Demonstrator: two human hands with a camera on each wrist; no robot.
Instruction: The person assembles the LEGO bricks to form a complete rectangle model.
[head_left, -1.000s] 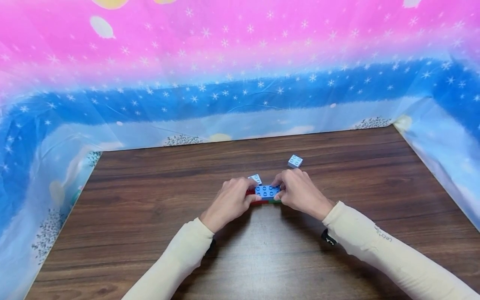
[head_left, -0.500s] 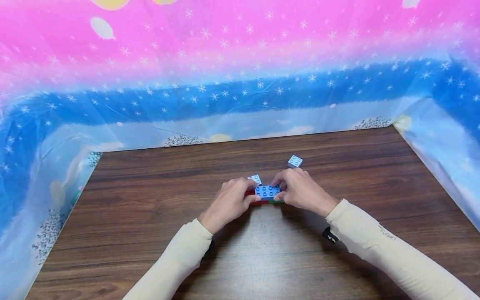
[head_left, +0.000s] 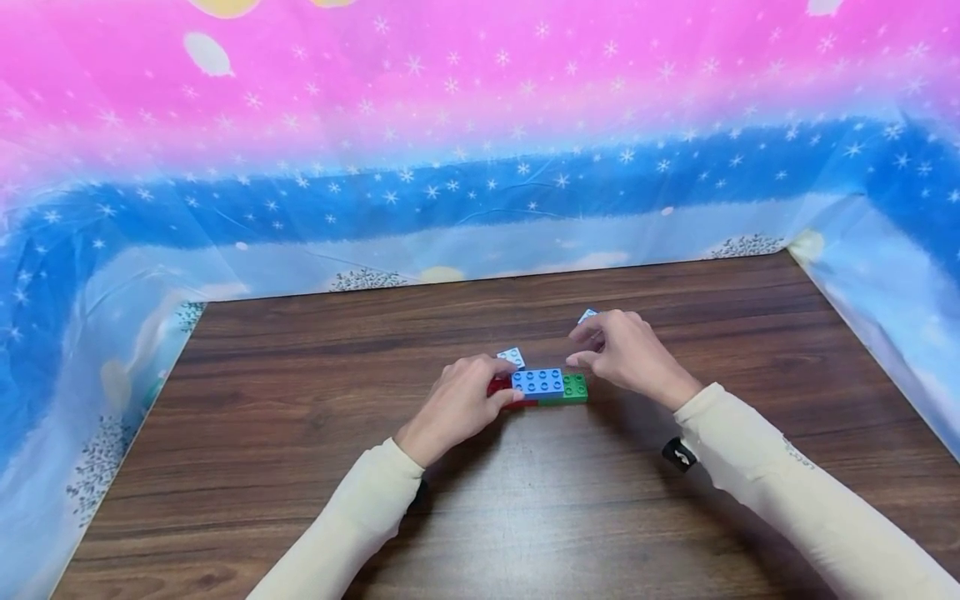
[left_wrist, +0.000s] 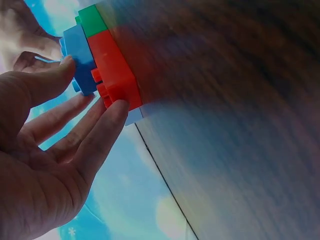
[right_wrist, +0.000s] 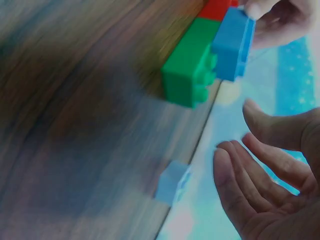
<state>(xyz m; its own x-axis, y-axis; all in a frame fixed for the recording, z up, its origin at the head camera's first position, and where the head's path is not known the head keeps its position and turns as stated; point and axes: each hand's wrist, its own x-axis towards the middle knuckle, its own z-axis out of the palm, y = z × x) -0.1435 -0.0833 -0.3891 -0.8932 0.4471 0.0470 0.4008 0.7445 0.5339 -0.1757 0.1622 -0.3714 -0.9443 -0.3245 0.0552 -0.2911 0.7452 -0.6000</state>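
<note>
A blue brick (head_left: 537,382) sits on top of a red brick (left_wrist: 116,70) and a green brick (head_left: 575,387), bridging the two where they meet end to end. My left hand (head_left: 467,397) pinches the blue brick's left end between thumb and fingers, with other fingertips against the red brick. Nothing is in my right hand (head_left: 632,354), which hovers to the right of the bricks, fingers relaxed and apart. Beyond it lies a small pale blue brick (right_wrist: 172,183), partly covered by that hand in the head view. Another pale brick (head_left: 512,357) lies just behind the joined bricks.
The wooden table (head_left: 315,358) carries all the bricks. A snowflake-patterned cloth (head_left: 420,183) hangs along its back and sides. Black bands (head_left: 679,454) show at the sleeved wrists.
My right hand has let go of the blue brick and moved right and back, uncovering the green brick's studs. My left hand has stayed in place.
</note>
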